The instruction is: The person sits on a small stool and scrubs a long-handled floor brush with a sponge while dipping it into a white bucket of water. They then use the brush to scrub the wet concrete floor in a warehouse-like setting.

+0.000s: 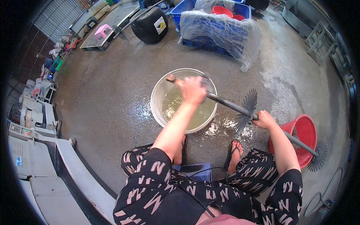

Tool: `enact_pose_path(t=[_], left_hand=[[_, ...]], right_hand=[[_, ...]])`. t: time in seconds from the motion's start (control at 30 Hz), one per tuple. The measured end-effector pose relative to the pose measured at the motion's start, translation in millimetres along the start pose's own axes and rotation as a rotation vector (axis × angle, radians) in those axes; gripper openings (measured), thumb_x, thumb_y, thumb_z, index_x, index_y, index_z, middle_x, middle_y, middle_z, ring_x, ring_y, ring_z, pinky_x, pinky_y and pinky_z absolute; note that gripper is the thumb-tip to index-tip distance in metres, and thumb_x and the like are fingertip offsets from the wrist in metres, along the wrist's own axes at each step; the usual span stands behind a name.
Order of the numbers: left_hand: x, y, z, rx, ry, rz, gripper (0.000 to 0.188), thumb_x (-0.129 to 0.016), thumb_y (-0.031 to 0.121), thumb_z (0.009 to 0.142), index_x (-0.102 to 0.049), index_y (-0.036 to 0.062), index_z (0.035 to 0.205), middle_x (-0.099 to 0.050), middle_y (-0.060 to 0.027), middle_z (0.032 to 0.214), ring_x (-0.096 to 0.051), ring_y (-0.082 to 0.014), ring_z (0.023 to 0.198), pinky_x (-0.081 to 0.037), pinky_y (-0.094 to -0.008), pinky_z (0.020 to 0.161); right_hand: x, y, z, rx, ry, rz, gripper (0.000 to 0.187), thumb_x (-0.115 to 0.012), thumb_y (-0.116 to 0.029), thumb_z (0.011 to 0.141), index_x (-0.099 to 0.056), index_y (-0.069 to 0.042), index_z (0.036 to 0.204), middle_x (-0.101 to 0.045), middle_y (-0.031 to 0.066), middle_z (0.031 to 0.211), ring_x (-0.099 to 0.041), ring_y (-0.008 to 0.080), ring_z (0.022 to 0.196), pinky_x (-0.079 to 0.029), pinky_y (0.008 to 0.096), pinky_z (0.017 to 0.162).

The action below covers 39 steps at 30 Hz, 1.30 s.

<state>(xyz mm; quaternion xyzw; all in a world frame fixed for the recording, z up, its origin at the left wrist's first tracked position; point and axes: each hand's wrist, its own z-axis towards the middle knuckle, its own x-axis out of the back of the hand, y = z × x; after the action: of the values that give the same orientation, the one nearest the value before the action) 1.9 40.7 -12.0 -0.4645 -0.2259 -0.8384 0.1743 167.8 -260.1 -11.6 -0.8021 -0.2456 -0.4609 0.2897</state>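
Observation:
A long dark rod [227, 104] slants from above a white bucket [155, 114] of cloudy greenish water down to the right. It carries a fan-like black spiked disc [248, 108] midway and another spiked disc [318, 155] at its lower right end. My right hand [264, 120] is wrapped round the rod just beside the middle disc. Over the bucket, my left hand [193, 90] is blurred by motion and looks closed on a brown-handled tool [176, 80] at the rod's upper end. The tool's kind is unclear.
A red bucket [306, 127] stands under the rod on the right. Farther off are a black drum [144, 28], a blue crate [210, 35] draped in clear plastic and a pink stool [102, 31]. Grey machinery [41, 157] lines the left. The concrete floor [112, 86] is wet.

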Motion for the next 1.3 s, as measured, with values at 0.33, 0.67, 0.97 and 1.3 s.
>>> enact_pose_path(t=[0.33, 0.67, 0.97, 1.3], left_hand=[[27, -54, -35, -0.429, -0.141, -0.356, 0.038, -0.074, 0.026, 0.058, -0.062, 0.0105, 0.091, -0.061, -0.0081, 0.086, -0.056, -0.0298, 0.085, -0.045, -0.0402, 0.075], [26, -82, -32, 0.126, -0.063, -0.45, 0.04, -0.076, 0.03, 0.066, -0.064, 0.0045, 0.094, -0.065, -0.0146, 0.085, -0.063, -0.0311, 0.075, -0.05, -0.0395, 0.072], [42, -83, -11, -0.228, -0.555, -0.338, 0.042, -0.071, 0.039, 0.062, -0.066, 0.0111, 0.093, -0.063, -0.0142, 0.088, -0.058, -0.0326, 0.09, -0.047, -0.0423, 0.079], [-69, -99, -67, -0.339, -1.597, 0.034, 0.064, -0.074, 0.034, 0.07, -0.054, 0.012, 0.126, -0.059, -0.0149, 0.121, -0.056, -0.0294, 0.112, -0.041, -0.0373, 0.097]], right_hand=[[-1, -7, -7, -0.05, -0.014, -0.016, 0.025, -0.066, -0.024, 0.07, -0.069, -0.011, 0.091, -0.066, 0.0182, 0.09, -0.063, 0.0342, 0.09, -0.05, 0.044, 0.082], [-1, -7, -11, -0.059, 0.038, -0.065, 0.025, -0.066, -0.026, 0.071, -0.069, -0.011, 0.09, -0.066, 0.0183, 0.088, -0.064, 0.035, 0.088, -0.051, 0.0444, 0.08], [-8, 5, -2, -0.025, 0.102, -0.081, 0.024, -0.065, -0.025, 0.07, -0.07, -0.01, 0.088, -0.066, 0.0187, 0.087, -0.064, 0.0354, 0.086, -0.051, 0.0445, 0.08], [-3, -5, -3, -0.061, 0.102, -0.072, 0.027, -0.066, -0.027, 0.069, -0.069, -0.01, 0.09, -0.066, 0.019, 0.091, -0.063, 0.0359, 0.09, -0.05, 0.045, 0.082]])
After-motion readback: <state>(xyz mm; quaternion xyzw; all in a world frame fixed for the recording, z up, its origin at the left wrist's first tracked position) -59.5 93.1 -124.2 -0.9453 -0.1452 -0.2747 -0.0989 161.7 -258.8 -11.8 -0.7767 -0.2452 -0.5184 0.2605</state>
